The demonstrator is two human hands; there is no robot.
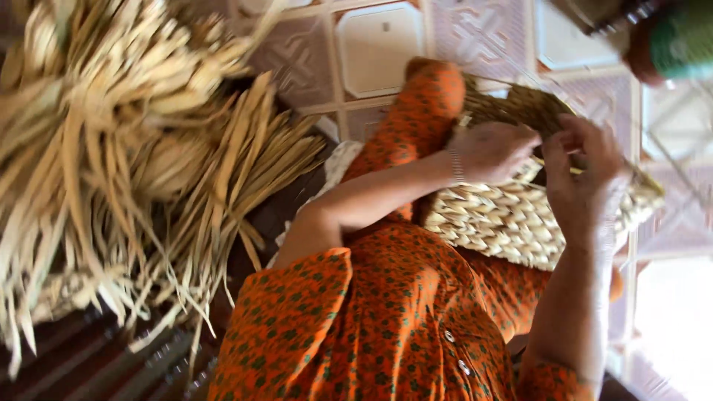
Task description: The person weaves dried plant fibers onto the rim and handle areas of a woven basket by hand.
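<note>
Person in an orange dress sits w/ a half-done weave (505, 219) on the lap, propped against the raised knee. Left hand (490, 152) is curled over its upper edge, fingers closed on the strands there. Right hand (587, 174) is pinched on the darker rim just beside it, thumb and fingers together. Can't tell exactly which strand each one has, too blurry.

What could go wrong, imo:
- The rim looks like the loose end. If either pinch slackens, the last few plaits prob spring open, since dried leaf is stiff.
- The weave only leans on the knee w/ nothing under the far side, so a leg shift could tip it onto the tile floor (379, 44).
- Bending a strip too sharply at the rim could crack it, leaving a weak spot.
- The straw pile (134, 148) is well apart on the left, so grabbing a fresh strip means one hand lets go, and that's when tension gets lost.

Something green (679, 41) top right, too blurred to name.
</note>
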